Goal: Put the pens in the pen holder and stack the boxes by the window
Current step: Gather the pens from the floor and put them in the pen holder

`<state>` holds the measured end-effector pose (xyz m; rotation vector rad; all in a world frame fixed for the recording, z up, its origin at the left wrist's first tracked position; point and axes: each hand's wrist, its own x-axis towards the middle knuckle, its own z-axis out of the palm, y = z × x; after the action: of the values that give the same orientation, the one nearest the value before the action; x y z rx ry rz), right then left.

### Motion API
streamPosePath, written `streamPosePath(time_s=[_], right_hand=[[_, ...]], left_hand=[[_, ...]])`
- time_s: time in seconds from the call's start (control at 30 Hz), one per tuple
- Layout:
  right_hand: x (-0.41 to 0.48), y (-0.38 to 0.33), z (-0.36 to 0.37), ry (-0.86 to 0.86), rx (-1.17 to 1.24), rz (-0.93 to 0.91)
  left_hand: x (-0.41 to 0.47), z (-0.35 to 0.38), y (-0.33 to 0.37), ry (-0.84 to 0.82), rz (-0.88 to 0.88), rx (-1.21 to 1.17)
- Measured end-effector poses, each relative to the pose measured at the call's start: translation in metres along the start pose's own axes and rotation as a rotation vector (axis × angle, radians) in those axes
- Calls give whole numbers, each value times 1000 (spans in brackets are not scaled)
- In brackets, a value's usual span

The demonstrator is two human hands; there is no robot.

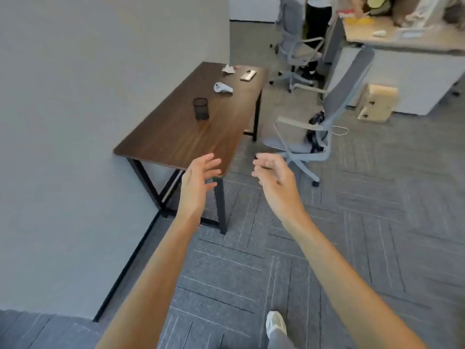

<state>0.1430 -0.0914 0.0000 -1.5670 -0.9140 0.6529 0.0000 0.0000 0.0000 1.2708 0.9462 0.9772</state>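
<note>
Ahead of me: a dark wooden table [176,137] stands against a grey wall.
Pen holder: a black mesh cup [200,108] stands upright on the table, well beyond my hands.
Left hand: my left hand [198,178] is raised over the table's near corner, fingers spread apart, holding nothing.
Right hand: my right hand [274,176] hovers above the carpet, fingers loosely curled; something thin and dark shows between them, too blurred to identify.
Boxes: two pale boxes [377,102] sit stacked on the floor at far right.
Other items: a white controller [222,87] and a phone [248,75] lie on the table's far end.
</note>
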Motion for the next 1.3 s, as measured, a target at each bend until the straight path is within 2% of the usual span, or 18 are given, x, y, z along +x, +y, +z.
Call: streamPosePath(time_s=[0.3,0.47,0.87,1.1,1.3], right_hand=[[-85,110,-143,493,43,260],[-121,152,-224,683,85,376],[-201,233,-412,998,280,628],[-251,254,-484,1238,319,710],[-262,280,-535,1497,374,771]], left_hand=[[-56,182,-93,-483,-308,120],[-86,271,-121,-634,-466,179],[-160,498,-161,-939,-465,434],[-222,615,-193,-1246,-510,526],[-277,705,-222,-1551,-475,623]])
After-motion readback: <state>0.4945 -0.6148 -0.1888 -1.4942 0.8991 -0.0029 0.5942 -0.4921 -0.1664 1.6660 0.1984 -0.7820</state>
